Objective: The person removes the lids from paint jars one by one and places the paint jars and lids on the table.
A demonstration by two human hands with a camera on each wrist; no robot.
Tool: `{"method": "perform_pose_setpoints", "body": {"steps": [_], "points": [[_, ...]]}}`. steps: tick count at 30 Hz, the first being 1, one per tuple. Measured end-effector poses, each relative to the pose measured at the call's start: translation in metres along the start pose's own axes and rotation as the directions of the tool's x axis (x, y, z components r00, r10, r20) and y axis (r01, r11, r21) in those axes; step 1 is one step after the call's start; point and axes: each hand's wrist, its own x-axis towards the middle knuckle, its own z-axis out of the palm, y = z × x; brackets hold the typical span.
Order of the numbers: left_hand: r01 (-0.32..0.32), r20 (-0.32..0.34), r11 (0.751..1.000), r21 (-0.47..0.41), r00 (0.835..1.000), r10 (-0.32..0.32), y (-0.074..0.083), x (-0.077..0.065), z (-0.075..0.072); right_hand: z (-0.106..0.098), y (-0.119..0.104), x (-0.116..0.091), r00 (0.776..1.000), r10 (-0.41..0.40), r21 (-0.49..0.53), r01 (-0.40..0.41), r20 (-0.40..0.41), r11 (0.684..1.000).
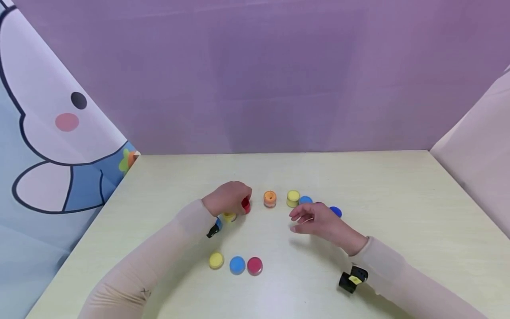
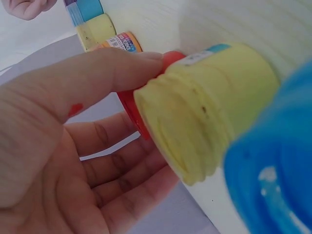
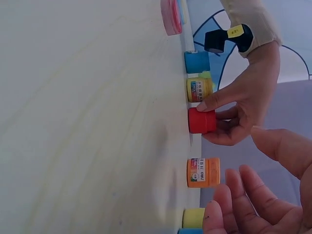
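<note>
My left hand [image 1: 229,198] grips a small red paint jar [image 3: 201,120] standing on the table, thumb on one side and fingers on the other. Right beside it, toward my left wrist, is a yellow paint jar [image 2: 214,107] with its threaded neck bare. A blue jar [image 2: 273,165] fills the near corner of the left wrist view. My right hand [image 1: 316,221] hovers over the table with fingers loosely bent, holding nothing. An orange jar [image 1: 269,199] stands between the two hands.
Beyond my right hand a row holds a yellow jar [image 1: 292,198], a light blue jar [image 1: 305,200] and a dark blue one [image 1: 336,211]. Nearer to me lie round yellow [image 1: 216,260], blue [image 1: 237,265] and crimson [image 1: 255,266] lids. A purple backdrop [image 1: 279,88] borders the table.
</note>
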Motion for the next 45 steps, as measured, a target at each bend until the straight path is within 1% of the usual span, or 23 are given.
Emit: {"method": "perform_pose_setpoints", "body": {"steps": [7,13,17,21,24,26,30,34,38,45], "points": [[-0.011,0.004,1.000,-0.013,1.000,0.011,0.002,-0.004,-0.002,-0.001,0.000,-0.003,1.000,0.007,-0.020,-0.007,-0.002,1.000],[0.004,0.023,1.000,-0.010,1.000,-0.004,0.005,-0.007,-0.014,-0.003,0.000,-0.005,1.000,0.015,-0.025,-0.016,-0.017,1.000],[-0.027,0.023,1.000,0.011,0.999,0.026,0.011,0.000,-0.019,-0.003,0.001,-0.005,1.000,0.016,-0.028,-0.016,-0.026,0.999],[-0.096,-0.007,0.994,0.054,0.995,0.096,0.022,0.011,-0.021,-0.002,0.002,-0.004,0.999,0.019,-0.018,-0.020,-0.035,1.000],[-0.129,-0.022,0.990,0.061,0.991,0.131,0.030,0.018,-0.022,0.000,0.002,-0.002,0.999,0.011,-0.013,-0.012,-0.035,1.000],[-0.141,-0.026,0.988,0.057,0.989,0.143,0.035,0.022,-0.023,0.001,0.001,-0.002,0.999,0.011,-0.010,-0.011,-0.036,1.000],[-0.143,-0.025,0.988,0.065,0.989,0.145,0.039,0.029,-0.023,0.002,-0.001,-0.002,0.999,0.004,-0.002,-0.005,-0.032,1.000],[-0.142,-0.016,0.987,0.079,0.989,0.144,0.039,0.035,-0.020,0.003,-0.003,-0.001,0.999,0.014,0.015,-0.013,-0.032,1.000],[-0.136,-0.011,0.988,0.074,0.990,0.137,0.038,0.037,-0.018,0.005,-0.003,-0.001,0.999,0.027,0.030,-0.026,-0.035,0.999],[-0.116,-0.014,0.992,0.055,0.993,0.117,0.037,0.040,-0.014,0.006,-0.005,0.000,0.999,0.029,0.025,-0.028,-0.036,0.999]]}}
